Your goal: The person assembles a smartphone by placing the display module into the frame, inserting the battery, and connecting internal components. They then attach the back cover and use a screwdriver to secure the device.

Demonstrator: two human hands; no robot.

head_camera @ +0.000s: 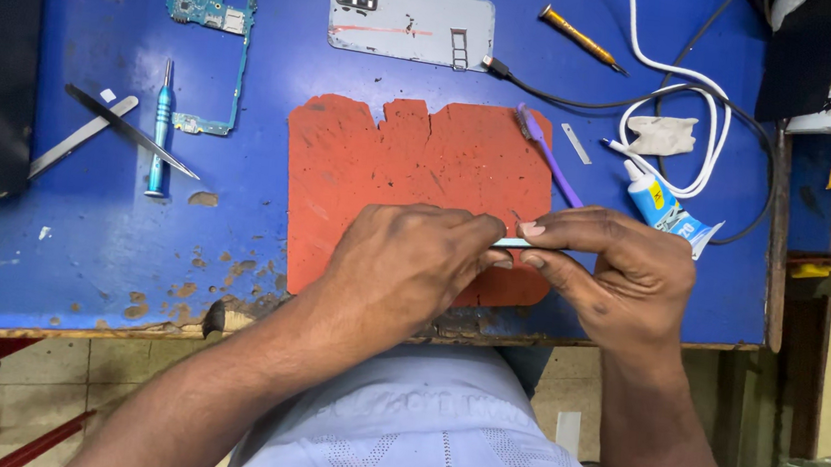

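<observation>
Both my hands meet over the front part of a worn red mat (pixel 392 156) on the blue worktable (pixel 85 235). My left hand (pixel 403 262) and my right hand (pixel 613 271) pinch a thin pale-blue phone part (pixel 513 243) edge-on between their fingertips; most of it is hidden by the fingers. A purple brush-like tool (pixel 552 160) lies on the mat's right edge just beyond my right hand.
At the back lie a grey phone back cover (pixel 409 23), a green circuit board (pixel 209 20) and an orange-tipped screwdriver (pixel 578 35). Left: blue screwdriver (pixel 160 126), tweezers (pixel 129 130). Right: glue tube (pixel 663 207), white cable (pixel 691 117), black cable, small cloth.
</observation>
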